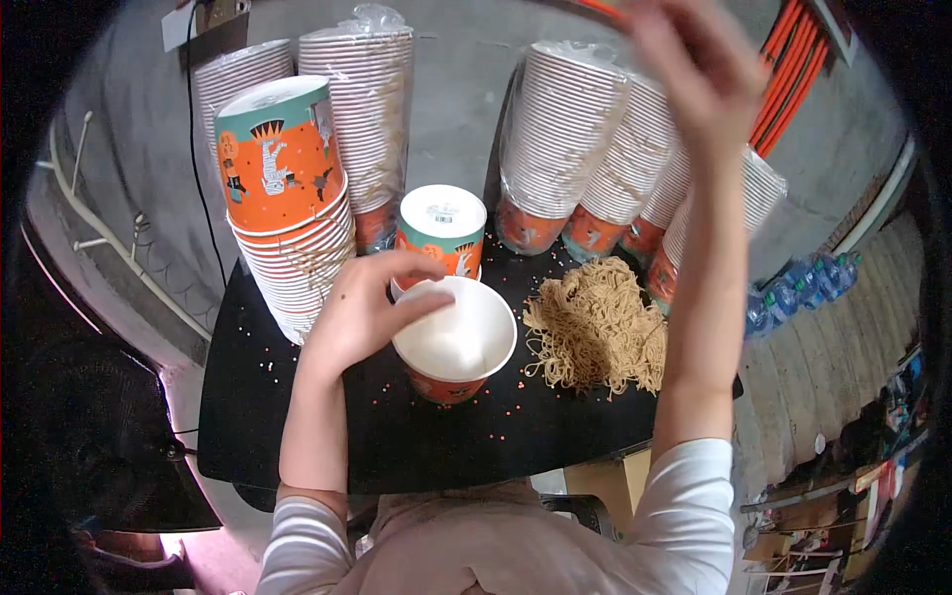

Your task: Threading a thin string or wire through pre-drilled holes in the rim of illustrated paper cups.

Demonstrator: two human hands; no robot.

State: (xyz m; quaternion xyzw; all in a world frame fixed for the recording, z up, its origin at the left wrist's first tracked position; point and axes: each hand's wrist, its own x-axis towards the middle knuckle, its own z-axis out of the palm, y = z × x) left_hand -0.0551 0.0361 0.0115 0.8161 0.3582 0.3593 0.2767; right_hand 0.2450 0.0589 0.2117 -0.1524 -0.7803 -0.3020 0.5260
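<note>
My left hand (362, 312) is at the left rim of an open white-lined paper tub (466, 337) with an orange outside. Its thumb reaches over the opening and its fingers curl past the far side of the rim. Inside, the tub looks bare and white. Just behind it stands an upside-down tub (443, 213) with a green and orange print. High at the upper right, my right hand (699, 69) is raised and smeared by motion. A thin orange strip (601, 8) shows beside its fingertips; whether they hold it is unclear.
A heap of tan rubber bands (600, 327) lies right of the tub on the black table (397, 446). An unwrapped tub stack (288, 198) leans at the left. Plastic-wrapped stacks (565, 129) line the wall. Orange cords (788, 74) hang at right; bottles (803, 288) stand beyond the table.
</note>
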